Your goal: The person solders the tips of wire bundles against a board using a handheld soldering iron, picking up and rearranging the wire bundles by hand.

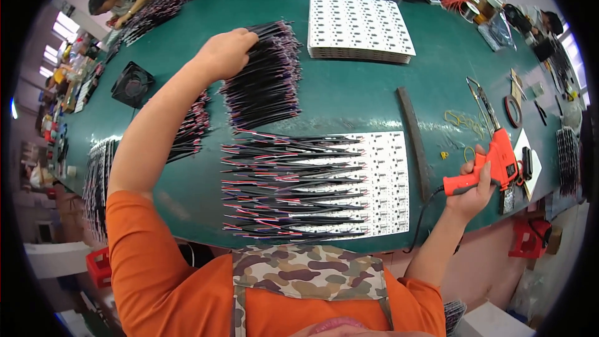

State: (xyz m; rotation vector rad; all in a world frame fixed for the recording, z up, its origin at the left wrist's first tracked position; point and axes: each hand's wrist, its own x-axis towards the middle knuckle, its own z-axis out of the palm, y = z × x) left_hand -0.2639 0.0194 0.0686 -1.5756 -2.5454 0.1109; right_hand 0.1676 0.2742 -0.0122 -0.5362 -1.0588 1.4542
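Note:
In my right hand [471,190] is a red soldering gun [501,155], gripped by its handle, its metal tip pointing away from me. My left hand [226,54] reaches far forward to the upper left of a thick pile of black cables [262,90]. Its fingers are curled closed on cables there, with the fingertips partly hidden. Between my arms lies a white circuit board panel [390,181]. Rows of black cables [293,187] with red and white wire ends lie across its left part, their ends at the board's pads.
A stack of white board panels [359,25] stands farther back. A dark bar [413,140] lies right of the panel. Black tape [513,111], pliers [540,112] and yellow wire bits are at right. A small black fan [132,85] stands left. Other people work at the table's far sides.

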